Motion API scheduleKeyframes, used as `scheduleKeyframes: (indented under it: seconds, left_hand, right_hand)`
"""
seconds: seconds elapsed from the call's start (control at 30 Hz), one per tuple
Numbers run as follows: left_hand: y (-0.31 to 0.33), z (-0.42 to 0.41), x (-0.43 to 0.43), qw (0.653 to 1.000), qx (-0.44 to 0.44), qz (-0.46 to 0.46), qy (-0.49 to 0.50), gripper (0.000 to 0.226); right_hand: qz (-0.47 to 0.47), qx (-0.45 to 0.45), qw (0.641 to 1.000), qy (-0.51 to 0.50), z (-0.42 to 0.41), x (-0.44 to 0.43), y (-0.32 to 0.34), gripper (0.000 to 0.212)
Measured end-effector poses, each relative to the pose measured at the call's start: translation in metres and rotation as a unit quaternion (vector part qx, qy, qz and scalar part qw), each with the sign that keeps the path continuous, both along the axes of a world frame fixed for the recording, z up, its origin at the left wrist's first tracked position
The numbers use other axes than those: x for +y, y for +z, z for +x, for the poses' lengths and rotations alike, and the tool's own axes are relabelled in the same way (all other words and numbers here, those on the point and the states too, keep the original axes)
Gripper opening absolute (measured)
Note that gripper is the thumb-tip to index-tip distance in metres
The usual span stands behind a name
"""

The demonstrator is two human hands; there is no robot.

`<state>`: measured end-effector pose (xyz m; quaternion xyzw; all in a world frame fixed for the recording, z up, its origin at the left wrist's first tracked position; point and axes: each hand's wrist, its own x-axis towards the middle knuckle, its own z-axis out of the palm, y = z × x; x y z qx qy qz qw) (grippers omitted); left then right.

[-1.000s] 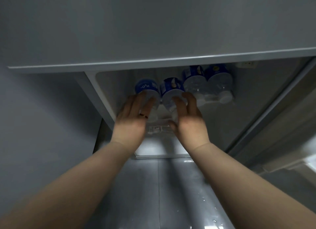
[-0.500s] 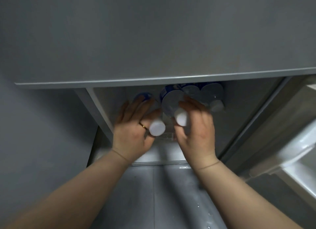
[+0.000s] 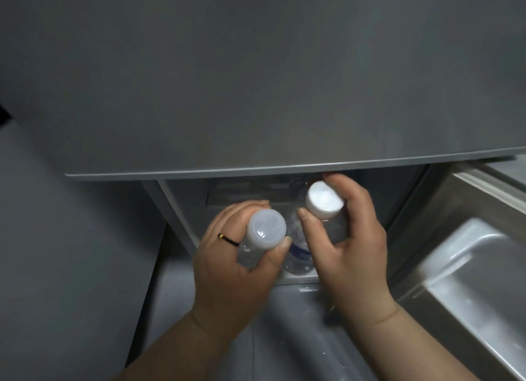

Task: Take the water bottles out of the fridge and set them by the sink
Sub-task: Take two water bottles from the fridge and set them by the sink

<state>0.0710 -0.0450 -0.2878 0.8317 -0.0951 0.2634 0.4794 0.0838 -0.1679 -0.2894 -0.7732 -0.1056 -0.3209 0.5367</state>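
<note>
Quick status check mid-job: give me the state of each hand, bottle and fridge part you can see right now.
Left hand: closed around a bottle's neck.
Right hand: closed around a bottle's neck.
Left bottle: capped, held, lifted clear of the fridge.
Right bottle: capped, held, at the fridge opening.
Lower fridge door: open.
Upper fridge door: shut.

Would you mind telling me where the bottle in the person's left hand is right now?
In the head view, the left bottle sits centre-low, gripped by the left hand before the open fridge compartment, beside the right hand and its bottle.
</note>
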Motion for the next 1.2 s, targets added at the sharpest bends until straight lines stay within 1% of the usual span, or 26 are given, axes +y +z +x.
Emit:
scheduleKeyframes:
  seconds: [0.07, 0.17, 0.3, 0.4, 0.53, 0.6, 0.63, 0.7, 0.73, 0.77, 0.83, 0.87, 0.9, 0.97, 1.0, 1.03, 1.1, 1.2]
  left_hand:
    - [0.005, -0.004, -0.006, 0.997, 0.051, -0.06, 0.008, 0.02]
    - [0.016, -0.008, -0.016, 0.988, 0.091, -0.122, -0.017, 0.017]
    - [0.028, -0.008, -0.024, 0.982, 0.132, -0.129, -0.047, 0.018]
    - [0.038, -0.015, -0.03, 0.975, 0.168, -0.129, -0.072, 0.027]
    - [0.072, -0.035, -0.042, 0.959, 0.228, -0.123, -0.115, 0.028]
    - [0.097, -0.045, -0.05, 0.947, 0.26, -0.132, -0.132, 0.026]
    - [0.116, -0.05, -0.056, 0.933, 0.292, -0.154, -0.139, 0.024]
    - [0.147, -0.061, -0.064, 0.912, 0.331, -0.193, -0.147, 0.02]
    - [0.162, -0.062, -0.07, 0.911, 0.331, -0.191, -0.157, 0.018]
    - [0.187, -0.066, -0.077, 0.91, 0.339, -0.17, -0.169, 0.018]
    - [0.222, -0.072, -0.087, 0.912, 0.336, -0.132, -0.197, 0.028]
    - [0.247, -0.073, -0.095, 0.91, 0.333, -0.108, -0.222, 0.031]
    - [0.269, -0.072, -0.102, 0.908, 0.327, -0.086, -0.245, 0.028]
    - [0.317, -0.075, -0.118, 0.902, 0.31, -0.034, -0.298, 0.017]
    - [0.342, -0.076, -0.128, 0.897, 0.302, -0.014, -0.322, 0.014]
    - [0.367, -0.079, -0.141, 0.884, 0.309, -0.007, -0.35, 0.012]
    - [0.406, -0.086, -0.159, 0.861, 0.33, -0.026, -0.387, 0.011]
    - [0.464, -0.101, -0.194, 0.821, 0.337, -0.008, -0.461, 0.015]
  right_hand:
    - [0.009, 0.035, 0.999, 0.011, -0.001, -0.003, 0.003, 0.036]
    - [-0.001, 0.064, 0.998, 0.006, -0.004, -0.011, 0.009, 0.037]
    - [-0.033, 0.097, 0.995, 0.014, -0.008, -0.026, 0.022, 0.037]
    - [-0.029, 0.119, 0.992, 0.028, -0.021, -0.034, 0.031, 0.042]
    - [-0.019, 0.18, 0.983, 0.021, -0.055, -0.049, 0.059, 0.042]
    - [-0.001, 0.215, 0.977, 0.01, -0.072, -0.057, 0.087, 0.039]
    - [0.01, 0.233, 0.972, 0.004, -0.08, -0.063, 0.106, 0.035]
    - [0.012, 0.237, 0.971, -0.021, -0.095, -0.069, 0.14, 0.036]
    - [0.022, 0.241, 0.97, -0.032, -0.098, -0.075, 0.158, 0.038]
    - [0.053, 0.257, 0.964, -0.043, -0.107, -0.086, 0.184, 0.039]
    - [0.113, 0.279, 0.952, -0.054, -0.117, -0.097, 0.221, 0.048]
    - [0.132, 0.295, 0.944, -0.066, -0.123, -0.107, 0.246, 0.052]
    - [0.134, 0.298, 0.942, -0.08, -0.129, -0.116, 0.266, 0.052]
    - [0.127, 0.298, 0.94, -0.106, -0.142, -0.127, 0.306, 0.044]
    - [0.137, 0.295, 0.937, -0.128, -0.15, -0.134, 0.329, 0.038]
    - [0.15, 0.288, 0.932, -0.159, -0.161, -0.143, 0.355, 0.035]
    - [0.178, 0.266, 0.926, -0.203, -0.178, -0.155, 0.396, 0.033]
    - [0.196, 0.214, 0.91, -0.296, -0.217, -0.174, 0.46, 0.035]
